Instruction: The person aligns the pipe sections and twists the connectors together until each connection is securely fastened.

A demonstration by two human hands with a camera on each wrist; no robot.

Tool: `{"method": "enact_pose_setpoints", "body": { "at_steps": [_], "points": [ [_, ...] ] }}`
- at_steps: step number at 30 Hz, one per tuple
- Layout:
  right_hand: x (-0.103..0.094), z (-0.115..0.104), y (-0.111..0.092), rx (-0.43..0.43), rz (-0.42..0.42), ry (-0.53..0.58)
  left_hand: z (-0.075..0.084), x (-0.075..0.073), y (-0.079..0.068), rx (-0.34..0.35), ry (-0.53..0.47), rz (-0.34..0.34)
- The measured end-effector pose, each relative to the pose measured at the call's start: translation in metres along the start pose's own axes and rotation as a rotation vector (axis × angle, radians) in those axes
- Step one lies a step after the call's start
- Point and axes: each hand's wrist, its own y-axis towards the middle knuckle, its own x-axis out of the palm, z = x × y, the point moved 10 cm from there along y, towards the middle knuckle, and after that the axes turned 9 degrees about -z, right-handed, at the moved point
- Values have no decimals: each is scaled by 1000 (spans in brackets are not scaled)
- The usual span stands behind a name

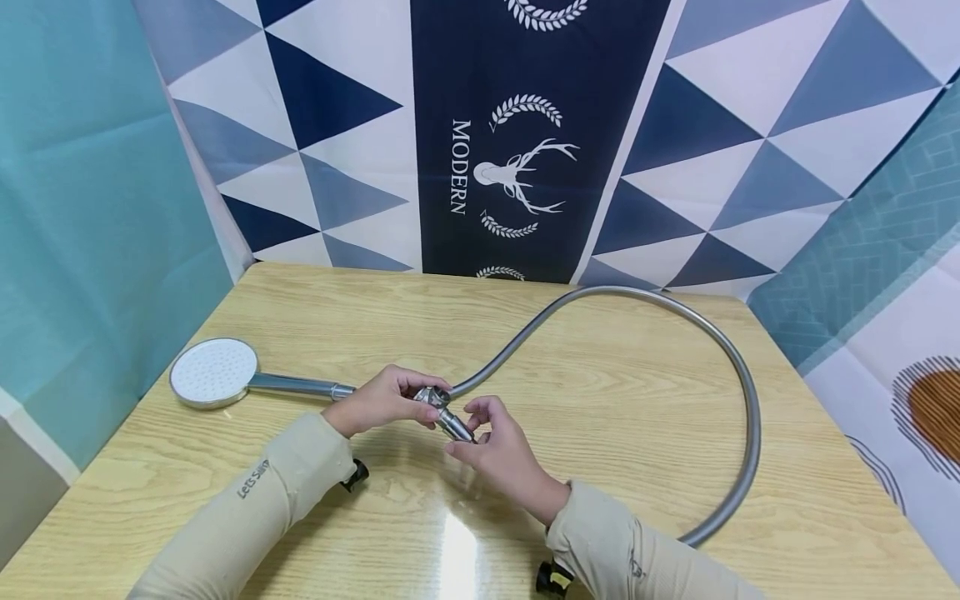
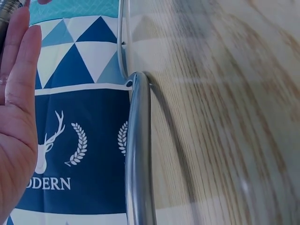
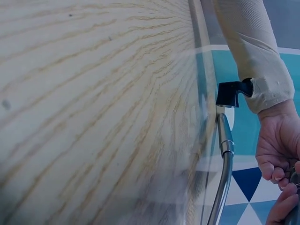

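Observation:
My left hand [image 1: 386,402] grips a small chrome shower holder [image 1: 453,425] by its rounded upper part, thumb in front and fingers behind. Its cylindrical end slants down to the right, between the thumb and curled fingers of my right hand [image 1: 498,450]. In the right wrist view, fingertips of both hands meet around the metal at the right edge. Behind my left hand lies the hand shower [image 1: 213,372], its white spray face up. A grey metal hose [image 1: 738,375] joins its handle, as the hose joint [image 3: 226,145] shows, and passes behind my left hand.
The wood-grain table [image 1: 360,533] reflects a bright light near its front. The hose loops widely across the back and right side of it. Patterned cloth [image 1: 487,150] hangs behind. Black wrist mounts [image 1: 356,475] stick out under both sleeves.

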Motion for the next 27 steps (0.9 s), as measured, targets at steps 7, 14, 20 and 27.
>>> {"method": "enact_pose_setpoints", "body": {
  "at_steps": [7,14,20,27],
  "points": [
    [-5,1,0,12,42,6,-3,-3,-1,-3,-10,8],
    [-5,5,1,59,49,4,-5,-3,-1,1,-19,7],
    [-5,4,1,70,56,9,-5,-4,-1,7,-16,0],
    [-4,3,2,50,38,8,-5,-4,-1,11,-5,-6]
  ]
}}
